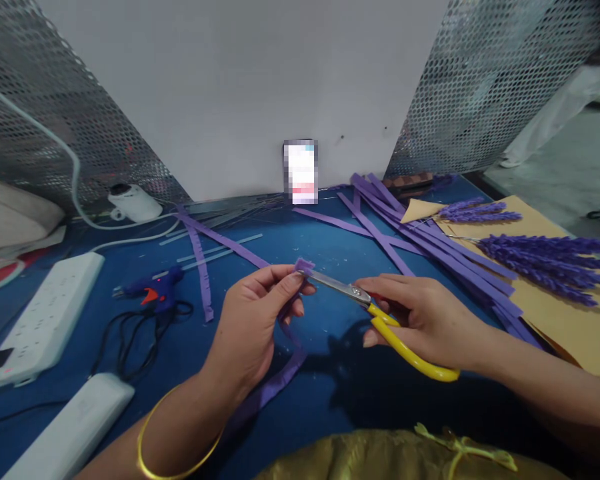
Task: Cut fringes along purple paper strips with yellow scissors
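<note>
Between the thumb and fingers of my left hand (260,313) is pinched a purple paper strip (289,370); its short end sticks up past the fingertips and its long tail curls down toward the table. My right hand (425,317) grips a pair of yellow-handled scissors (367,303). The blades point left and their tips meet the strip's end, close to my left thumb. Whether the tips have cut into the strip is too small to tell.
Purple strips (435,250) lie at the back right, near purple lavender stems (545,260) on brown paper (530,320). At left are a blue glue gun (153,290), clear glue sticks (220,248) and white power strips (50,313). A phone (301,172) leans against the back board.
</note>
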Motion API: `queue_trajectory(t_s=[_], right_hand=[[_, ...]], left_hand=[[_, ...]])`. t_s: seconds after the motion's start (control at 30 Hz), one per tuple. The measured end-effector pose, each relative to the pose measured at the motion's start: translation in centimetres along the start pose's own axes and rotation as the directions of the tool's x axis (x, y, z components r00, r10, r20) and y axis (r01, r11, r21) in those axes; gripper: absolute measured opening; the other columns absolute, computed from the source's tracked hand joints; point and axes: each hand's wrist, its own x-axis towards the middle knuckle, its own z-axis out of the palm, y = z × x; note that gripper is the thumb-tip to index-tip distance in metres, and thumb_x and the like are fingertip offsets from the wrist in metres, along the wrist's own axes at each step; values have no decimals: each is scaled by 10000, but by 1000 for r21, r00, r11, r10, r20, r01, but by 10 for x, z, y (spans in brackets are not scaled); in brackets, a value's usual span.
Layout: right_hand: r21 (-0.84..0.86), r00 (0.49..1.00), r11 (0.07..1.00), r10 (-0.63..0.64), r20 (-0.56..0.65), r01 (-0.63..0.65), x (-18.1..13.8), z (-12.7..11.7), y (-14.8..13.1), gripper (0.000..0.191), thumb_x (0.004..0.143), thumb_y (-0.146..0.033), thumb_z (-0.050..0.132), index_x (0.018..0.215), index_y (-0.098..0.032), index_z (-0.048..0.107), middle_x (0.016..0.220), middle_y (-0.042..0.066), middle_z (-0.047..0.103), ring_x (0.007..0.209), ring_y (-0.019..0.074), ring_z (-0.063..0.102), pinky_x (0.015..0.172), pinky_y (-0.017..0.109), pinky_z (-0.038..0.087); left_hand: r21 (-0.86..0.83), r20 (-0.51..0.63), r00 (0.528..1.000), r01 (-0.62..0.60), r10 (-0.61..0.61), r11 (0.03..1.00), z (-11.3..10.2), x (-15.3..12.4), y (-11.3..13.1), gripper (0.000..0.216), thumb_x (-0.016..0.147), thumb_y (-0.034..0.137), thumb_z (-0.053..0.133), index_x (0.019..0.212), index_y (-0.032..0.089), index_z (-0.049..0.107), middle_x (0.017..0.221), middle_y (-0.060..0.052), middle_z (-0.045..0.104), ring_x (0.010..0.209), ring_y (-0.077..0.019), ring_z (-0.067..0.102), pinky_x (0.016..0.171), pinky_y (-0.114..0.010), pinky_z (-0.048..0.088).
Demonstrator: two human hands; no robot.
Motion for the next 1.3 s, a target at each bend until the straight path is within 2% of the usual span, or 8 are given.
queue_trajectory(t_s=[0.13,0.43,0.67,0.9,1.07,1.3], right_hand=[[-7,1000,1000,6,8,-6,0,0,-1,440,837,-499,747,1144,-188,695,882,60,701,653,161,565,603,261,414],[44,999,999,10,36,-12,0,0,-2,420,837,-483,752,1116,-177,683,771,3,635,601,134,495,549,240,370],[24,999,1000,-14,48,13,1,0,-1,386,874,-487,710,1066,-153,682,757,7,598,617,137,476,551,237,361],[31,999,999,-34,20,33,0,1,-1,391,888,-510,689,1075,-167,697,790,38,667,617,138,499,568,236,376],[25,999,998,-49,-13,50,0,2,-1,386,888,-517,690,1062,-173,702,744,13,635,591,129,484,551,235,358],[27,999,999,-41,20,40,1,1,0,381,887,-505,696,1071,-172,699,769,20,647,618,138,494,573,241,370]], left_hand=[[5,2,1000,-2,2,1000,1,0,0,99,713,233,814,743,157,759,646,-28,732,473,-70,537,433,-169,345],[18,10,1000,-10,10,1000,0,-1,-1,106,706,243,820,747,162,765,641,-25,729,476,-71,543,438,-168,346],[21,-5,1000,-11,11,1000,1,-1,-1,103,706,235,822,740,161,760,622,-19,719,469,-64,532,443,-158,348],[24,-11,1000,4,-4,1000,1,-1,-1,125,712,250,822,742,155,747,637,-26,727,471,-65,541,437,-157,352],[15,4,1000,5,-5,1000,0,0,-2,109,729,242,812,751,157,747,639,-18,727,472,-60,545,442,-152,359],[-2,5,1000,28,-28,1000,0,-2,-1,111,722,233,812,736,151,738,623,-21,725,465,-60,539,440,-153,350]])
